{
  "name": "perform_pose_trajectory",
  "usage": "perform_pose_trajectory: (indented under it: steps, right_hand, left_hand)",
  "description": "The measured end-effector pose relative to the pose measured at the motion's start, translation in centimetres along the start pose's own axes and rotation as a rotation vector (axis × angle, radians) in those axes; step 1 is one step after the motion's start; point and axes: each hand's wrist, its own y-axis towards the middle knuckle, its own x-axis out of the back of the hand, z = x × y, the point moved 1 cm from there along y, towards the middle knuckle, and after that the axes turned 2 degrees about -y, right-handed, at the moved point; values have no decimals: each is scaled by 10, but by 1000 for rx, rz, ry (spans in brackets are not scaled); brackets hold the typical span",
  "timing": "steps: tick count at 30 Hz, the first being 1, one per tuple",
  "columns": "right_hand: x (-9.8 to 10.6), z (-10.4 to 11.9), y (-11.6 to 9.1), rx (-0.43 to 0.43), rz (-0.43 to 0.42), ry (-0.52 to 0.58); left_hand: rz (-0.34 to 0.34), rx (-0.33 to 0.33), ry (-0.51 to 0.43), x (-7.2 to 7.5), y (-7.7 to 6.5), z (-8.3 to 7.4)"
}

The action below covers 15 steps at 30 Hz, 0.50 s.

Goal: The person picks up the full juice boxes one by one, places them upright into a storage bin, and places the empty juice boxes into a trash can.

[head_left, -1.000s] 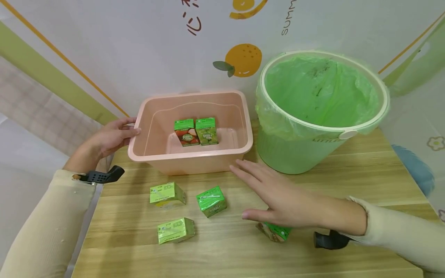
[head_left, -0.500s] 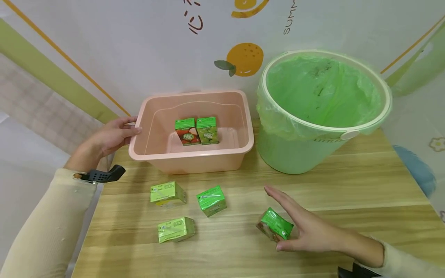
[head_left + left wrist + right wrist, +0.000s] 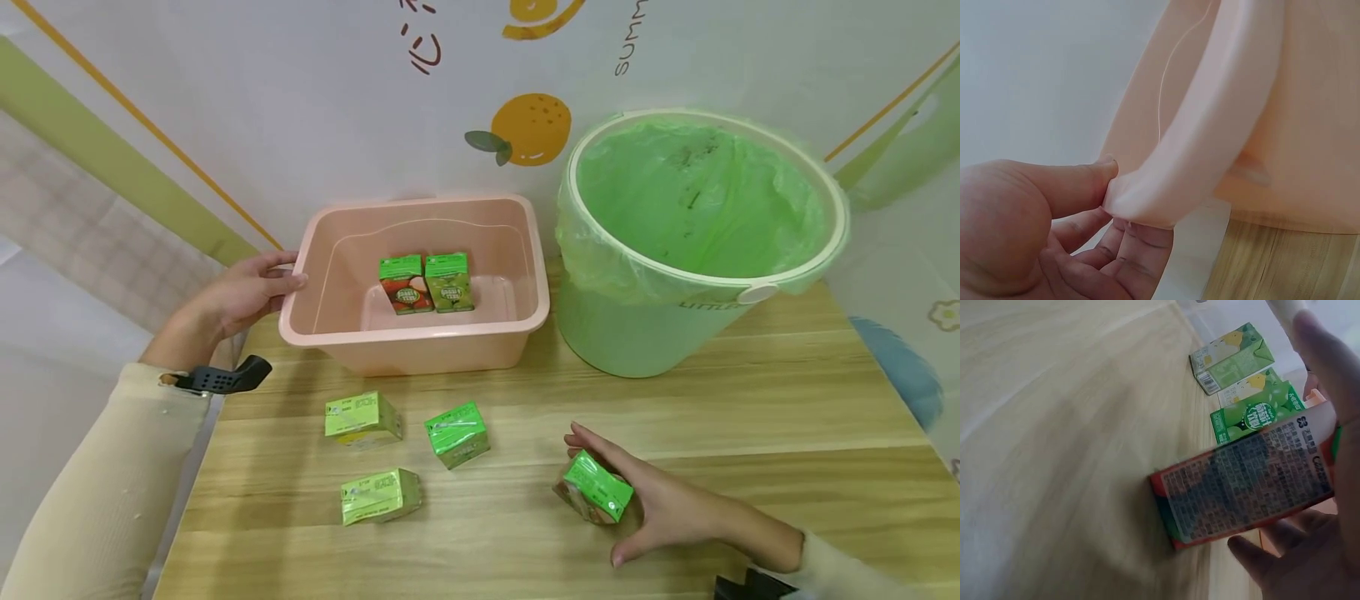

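My left hand (image 3: 243, 296) pinches the left rim of a pink plastic basin (image 3: 420, 337); in the left wrist view the thumb is on top and fingers curl beneath. Inside the basin, two juice boxes stand side by side, one red-fronted (image 3: 406, 292) and one green (image 3: 448, 287). On the table at right, my right hand (image 3: 667, 508) is spread around a green-topped juice box (image 3: 598, 487). Its fingers reach along the far side while the thumb is apart from it. The right wrist view shows this box's printed side (image 3: 1244, 478), with red edges.
Two pale green juice boxes, one nearer the basin (image 3: 360, 419) and one nearer me (image 3: 380, 497), lie on the wooden table (image 3: 495, 550). A brighter green juice box (image 3: 457, 435) is beside them. A green bin (image 3: 630, 333) with a plastic liner stands right of the basin.
My right hand has moved from beside the basin's right corner down and right, and now surrounds the juice box it was hovering over. The left hand stays on the rim.
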Motion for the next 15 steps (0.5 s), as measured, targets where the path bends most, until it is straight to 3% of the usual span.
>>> perform_pose_trajectory:
  steps: [6,15]
  right_hand:
    - [-1,3,5,6,-21,103]
    - [-7,-26,6,71,-115,229]
  left_hand:
    - [5,-2,-18,0,0,0]
    - [8,0,-8,1,1,1]
